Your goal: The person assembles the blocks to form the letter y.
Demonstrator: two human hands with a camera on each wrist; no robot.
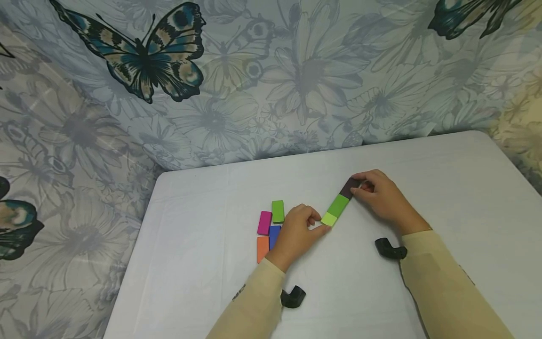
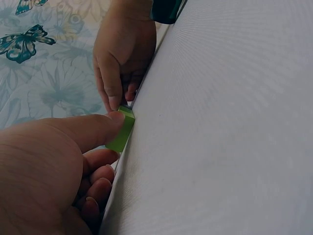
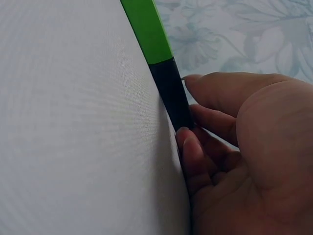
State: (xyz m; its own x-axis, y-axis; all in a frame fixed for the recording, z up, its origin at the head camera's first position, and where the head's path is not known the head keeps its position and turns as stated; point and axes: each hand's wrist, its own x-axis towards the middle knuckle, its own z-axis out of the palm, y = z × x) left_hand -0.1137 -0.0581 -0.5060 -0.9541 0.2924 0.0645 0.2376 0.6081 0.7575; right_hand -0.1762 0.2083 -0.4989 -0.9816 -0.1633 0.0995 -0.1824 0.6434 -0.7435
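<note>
On the white table a dark block (image 1: 348, 188), a green block (image 1: 338, 205) and a light green block (image 1: 329, 219) lie end to end in a slanting row. My left hand (image 1: 298, 231) pinches the near, light green end with thumb and fingertips. In the left wrist view the thumb overlaps a green face. My right hand (image 1: 383, 198) holds the dark block at the far end between thumb and fingers. Seen from the right wrist, the dark block (image 3: 171, 93) meets the green block (image 3: 148, 32) squarely, with fingertips at its end and side.
Left of the row stand a magenta block (image 1: 264, 222), another green block (image 1: 277, 212), a blue block (image 1: 274, 232) and an orange block (image 1: 262, 248), the last two partly behind my left hand. The white table (image 1: 190, 235) meets a butterfly-patterned wall (image 1: 237, 117) at its back edge.
</note>
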